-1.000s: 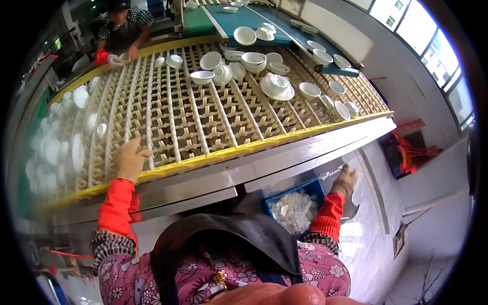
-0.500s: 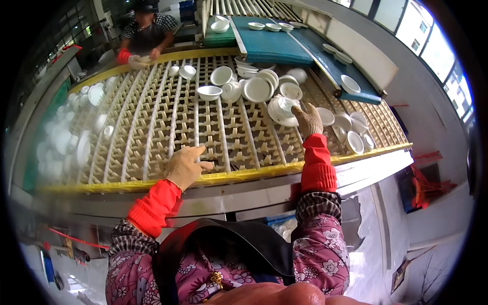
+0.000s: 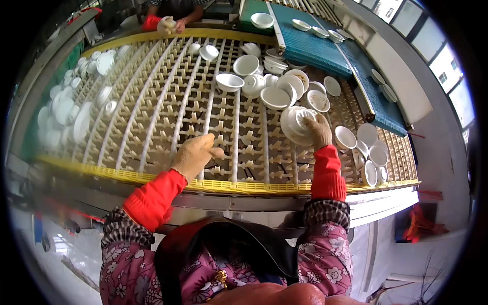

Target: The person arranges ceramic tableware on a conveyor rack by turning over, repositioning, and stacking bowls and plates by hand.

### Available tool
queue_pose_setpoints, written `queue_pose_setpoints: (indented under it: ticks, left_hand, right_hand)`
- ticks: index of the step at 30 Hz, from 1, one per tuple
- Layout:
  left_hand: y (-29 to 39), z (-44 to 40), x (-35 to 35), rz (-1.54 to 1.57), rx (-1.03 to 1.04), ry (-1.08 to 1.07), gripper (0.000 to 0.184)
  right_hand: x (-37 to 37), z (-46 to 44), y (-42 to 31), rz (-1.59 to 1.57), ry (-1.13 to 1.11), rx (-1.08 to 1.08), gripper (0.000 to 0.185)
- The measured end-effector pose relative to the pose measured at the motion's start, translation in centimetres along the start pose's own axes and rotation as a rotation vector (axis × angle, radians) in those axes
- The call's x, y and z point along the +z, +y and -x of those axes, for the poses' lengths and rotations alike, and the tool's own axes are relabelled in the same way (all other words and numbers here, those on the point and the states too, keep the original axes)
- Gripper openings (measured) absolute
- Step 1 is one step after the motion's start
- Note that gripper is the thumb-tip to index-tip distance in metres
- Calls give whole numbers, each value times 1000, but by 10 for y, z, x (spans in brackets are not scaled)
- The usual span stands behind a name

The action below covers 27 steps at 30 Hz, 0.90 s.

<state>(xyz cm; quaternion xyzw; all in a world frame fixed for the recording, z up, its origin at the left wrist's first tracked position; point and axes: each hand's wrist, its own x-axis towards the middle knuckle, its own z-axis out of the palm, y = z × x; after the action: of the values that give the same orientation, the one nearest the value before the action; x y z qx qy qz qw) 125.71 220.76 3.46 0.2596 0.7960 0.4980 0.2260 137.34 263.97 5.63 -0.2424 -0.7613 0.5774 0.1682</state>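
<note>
My right hand (image 3: 318, 131), in a tan work glove, grips the rim of an overturned white bowl (image 3: 294, 125) at the near side of a dish cluster. Whether another dish lies under that bowl I cannot tell. My left hand (image 3: 197, 156), gloved the same way, hovers above the pegged rack near its yellow front edge. Its thumb and forefinger are apart and hold nothing. Close beyond my right hand lie white bowls (image 3: 275, 98), some overlapping. To its right sits another group of white bowls (image 3: 345, 138).
The pegged conveyor (image 3: 152, 112) spreads before me, edged by a yellow rail (image 3: 244, 187). White dishes (image 3: 63, 109) crowd its left end. Blue belts (image 3: 325, 56) carrying bowls slope down at the upper right. Across the rack, a co-worker's gloved hand (image 3: 166, 25) is near the far rail.
My view has shifted, so the rack and belts sit differently in the frame. My right hand now has the overturned bowl tilted, nearer me. My left hand keeps a similar pose, with nothing in it.
</note>
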Motion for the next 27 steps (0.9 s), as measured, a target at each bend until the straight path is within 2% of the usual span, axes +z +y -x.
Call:
queue_pose_setpoints:
  ticks: [1,3,4,5,7,8,9,11,14,15,16,17,18,19,21,24,26,27]
  left_hand:
    - [4,0,1,-62,-24,17,43]
    - [18,8,3,-206,108,149,52]
    - [3,10,11,-36,103,183,77]
    - [34,15,1,-33,23,96,83]
    - [22,13,4,112,14,112,87]
    - [5,7,10,-17,88,175,89]
    - [21,16,10,-41,83,207,72]
    - [5,-4,3,38,112,10,46]
    - [-22,-23,-8,-65,303,-44,34]
    - [3,-16,-14,-251,349,-75,42]
    - [22,-6,-10,123,104,-92,40]
    - [13,-10,-9,-3,235,-82,40]
    - [7,-18,-11,-129,367,-80,39]
    - [1,-21,-9,-185,407,-92,39]
    - [16,-20,-13,-293,491,-111,40]
    - [42,-5,-16,-109,221,-168,45]
    - [47,-5,-18,-144,166,-171,44]
    - [52,-3,-18,-57,92,-170,44]
  right_hand:
    - [7,4,7,221,112,-29,67]
    - [38,20,-1,102,128,-57,70]
    - [52,27,-10,-86,0,-62,82]
    - [67,27,-15,2,-155,-110,88]
    - [111,37,-15,141,-206,-179,95]
    - [126,45,-25,114,-280,-189,98]
    - [139,52,-35,87,-358,-200,100]
    - [157,65,-46,-49,-500,-199,106]
    - [160,91,-75,-12,-631,-354,107]
    - [159,90,-71,108,-608,-479,111]
    - [158,90,-67,48,-623,-503,114]
    - [155,90,-64,-12,-629,-527,117]
    - [150,87,-66,-57,-657,-422,121]
    - [143,88,-65,34,-621,-551,120]
    - [138,94,-85,22,-686,-515,116]
    - [134,102,-91,203,-655,-587,113]
    - [134,102,-82,112,-683,-546,114]
    - [135,101,-79,67,-702,-530,114]
